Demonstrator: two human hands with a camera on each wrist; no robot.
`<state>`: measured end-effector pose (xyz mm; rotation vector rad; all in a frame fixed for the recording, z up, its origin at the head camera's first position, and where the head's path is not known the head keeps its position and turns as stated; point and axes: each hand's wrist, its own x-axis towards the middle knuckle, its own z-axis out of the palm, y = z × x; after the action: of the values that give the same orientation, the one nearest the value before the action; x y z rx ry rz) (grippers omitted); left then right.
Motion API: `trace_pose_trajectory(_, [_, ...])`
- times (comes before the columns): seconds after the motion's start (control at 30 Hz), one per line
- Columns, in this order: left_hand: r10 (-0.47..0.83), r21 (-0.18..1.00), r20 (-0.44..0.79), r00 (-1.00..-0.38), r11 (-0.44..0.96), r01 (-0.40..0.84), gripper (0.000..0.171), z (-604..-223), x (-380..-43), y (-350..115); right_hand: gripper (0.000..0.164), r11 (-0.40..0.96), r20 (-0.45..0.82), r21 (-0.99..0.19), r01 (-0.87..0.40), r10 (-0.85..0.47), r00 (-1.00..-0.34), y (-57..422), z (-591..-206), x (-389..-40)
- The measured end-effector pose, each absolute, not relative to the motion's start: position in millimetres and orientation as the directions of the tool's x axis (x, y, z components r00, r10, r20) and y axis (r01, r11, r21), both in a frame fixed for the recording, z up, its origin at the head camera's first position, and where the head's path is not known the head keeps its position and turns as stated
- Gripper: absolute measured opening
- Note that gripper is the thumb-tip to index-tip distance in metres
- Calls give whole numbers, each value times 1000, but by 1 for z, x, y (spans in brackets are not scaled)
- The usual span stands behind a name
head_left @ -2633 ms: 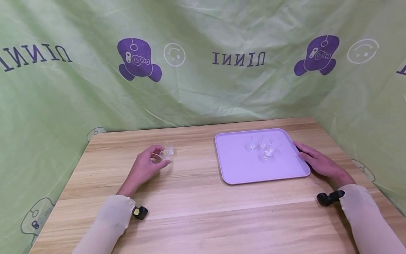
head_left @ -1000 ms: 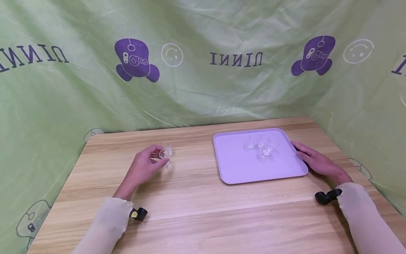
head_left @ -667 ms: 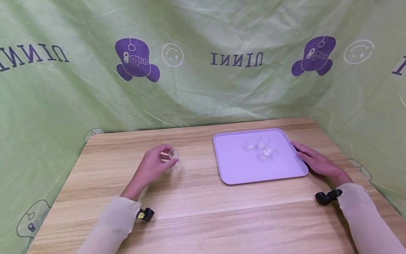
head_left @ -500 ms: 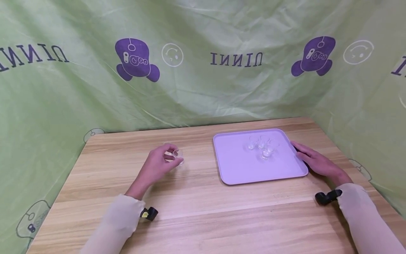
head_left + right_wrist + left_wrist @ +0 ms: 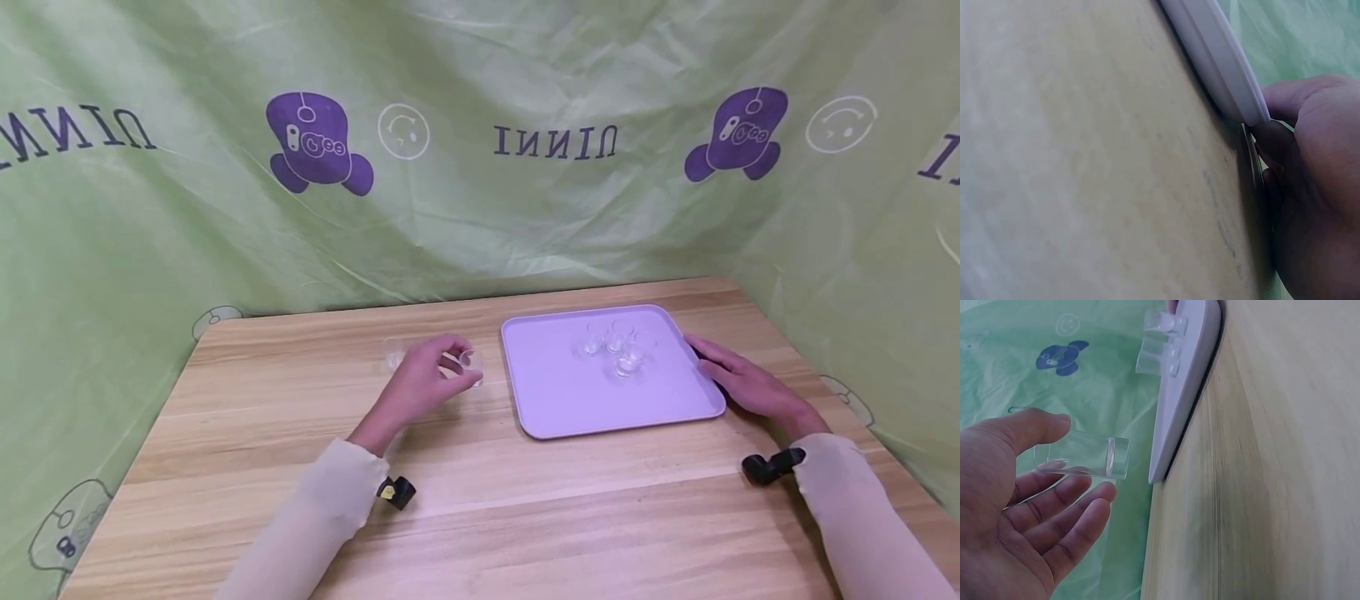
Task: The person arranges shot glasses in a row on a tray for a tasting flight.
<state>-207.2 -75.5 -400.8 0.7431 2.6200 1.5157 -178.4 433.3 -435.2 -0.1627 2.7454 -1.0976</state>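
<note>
A small clear shot glass (image 5: 1088, 455) is pinched between the thumb and fingers of my left hand (image 5: 423, 375). Its thick base points down at the table, and it hangs above the wood, left of the light purple tray (image 5: 570, 408). My right hand (image 5: 753, 387) holds the tray's right rim, with a digit over the edge and another against its underside in the right wrist view. Several like shot glasses (image 5: 626, 364) stand close together on the tray's right half. One more shot glass (image 5: 392, 354) stands on the table behind my left wrist.
The wood-grain table (image 5: 480, 517) runs back to a green printed curtain (image 5: 450, 225) that hangs behind it and along both sides. A black wrist camera (image 5: 397, 492) sits by my left sleeve, another camera (image 5: 765, 468) by the right.
My left hand has picked up a shot glass beside the other one on the left and carried it right, toward the tray. The right hand stays at the tray's rim.
</note>
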Motion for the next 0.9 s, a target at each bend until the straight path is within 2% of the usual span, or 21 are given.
trace_pose_trajectory(0.6, [549, 802, 200, -812, 384, 457, 27, -405, -217, 9, 60, 718, -124, -696, -30, -161, -979, 433, -436, -180])
trace_pose_trajectory(0.9, [581, 753, 180, -794, 437, 491, 33, -412, -227, 48, 62, 727, -126, -686, -27, -156, -980, 432, -433, -177])
